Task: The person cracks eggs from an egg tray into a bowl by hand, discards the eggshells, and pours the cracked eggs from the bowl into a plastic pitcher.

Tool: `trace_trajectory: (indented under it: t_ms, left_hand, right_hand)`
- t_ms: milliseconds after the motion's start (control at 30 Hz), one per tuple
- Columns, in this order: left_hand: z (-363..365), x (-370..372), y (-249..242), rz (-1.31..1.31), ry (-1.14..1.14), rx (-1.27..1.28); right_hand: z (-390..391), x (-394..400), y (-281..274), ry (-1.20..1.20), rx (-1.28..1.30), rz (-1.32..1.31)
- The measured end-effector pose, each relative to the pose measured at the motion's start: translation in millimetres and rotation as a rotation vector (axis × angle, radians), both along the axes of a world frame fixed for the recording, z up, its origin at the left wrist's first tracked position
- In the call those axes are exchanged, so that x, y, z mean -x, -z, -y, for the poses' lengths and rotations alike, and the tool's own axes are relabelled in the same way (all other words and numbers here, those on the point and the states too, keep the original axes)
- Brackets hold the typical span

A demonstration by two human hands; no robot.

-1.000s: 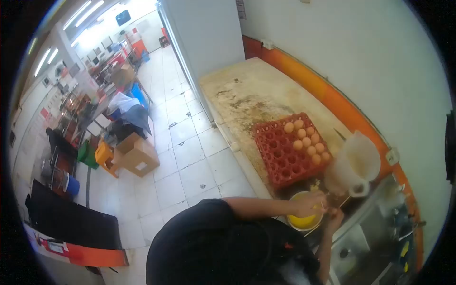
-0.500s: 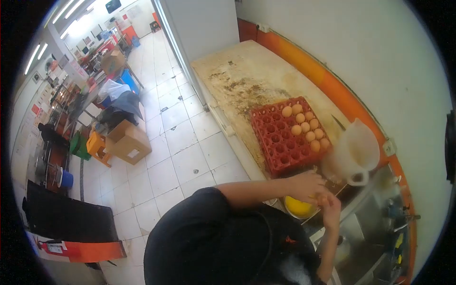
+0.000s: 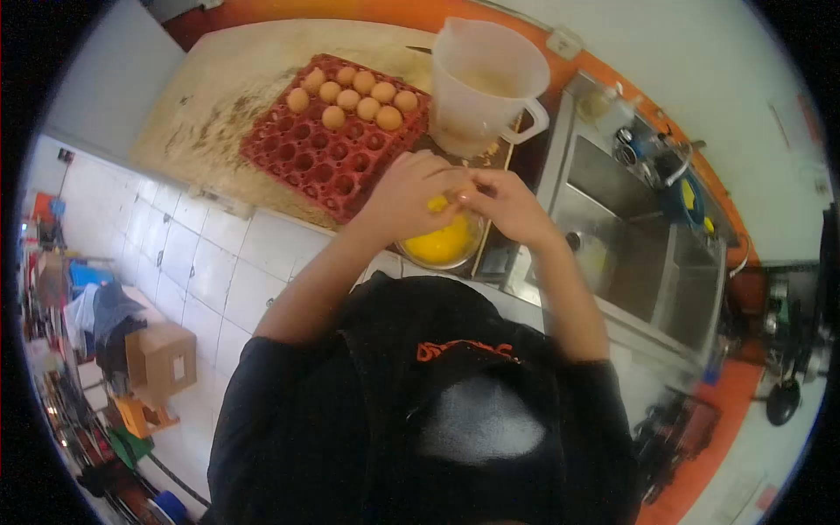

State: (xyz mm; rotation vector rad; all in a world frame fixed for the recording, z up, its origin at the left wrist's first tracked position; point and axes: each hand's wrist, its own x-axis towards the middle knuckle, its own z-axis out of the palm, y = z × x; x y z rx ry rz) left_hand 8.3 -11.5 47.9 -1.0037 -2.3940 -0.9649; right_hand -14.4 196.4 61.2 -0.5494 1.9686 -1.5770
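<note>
My left hand [image 3: 416,197] and my right hand [image 3: 512,208] meet over a round bowl [image 3: 473,248] of bright yellow egg [image 3: 437,245]. Both have their fingers curled in, with the tips touching. What they hold between them looks like a cracked egg, since a bit of yellow yolk [image 3: 437,203] shows under the left fingers; the shell is mostly hidden. Beyond my left hand lies a red egg tray [image 3: 302,162], with several brown eggs [image 3: 347,99] in its far cups. Close behind my hands stands a translucent plastic jug [image 3: 477,83] with a handle.
The tray rests on a stained pale worktop [image 3: 206,96]. To the right is a steel sink [image 3: 604,175] with utensils at its back edge. A knife [image 3: 420,49] lies behind the tray. On the tiled floor at left stands a cardboard box [image 3: 162,359].
The view has swung to the right, so more of the sink shows and the tray appears further left. My hands stay together above the bowl. The eggs in the tray look the same.
</note>
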Motion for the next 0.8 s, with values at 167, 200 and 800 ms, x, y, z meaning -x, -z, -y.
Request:
trace_trajectory:
  t_ms: [167,200,800]
  left_hand:
    - [2.1,2.9,0.1,-0.017,-0.008,-0.038]
    - [2.1,2.3,-0.6,-0.033,-0.011,-0.03]
    - [17.3,4.8,-9.6,-0.181,0.023,0.105]
  right_hand:
    - [4.4,1.8,1.3,-0.025,0.109,-0.006]
    - [4.5,0.6,-4.3,-0.04,0.086,-0.017]
    - [8.1,0.7,-16.6,-0.082,-0.18,-0.332]
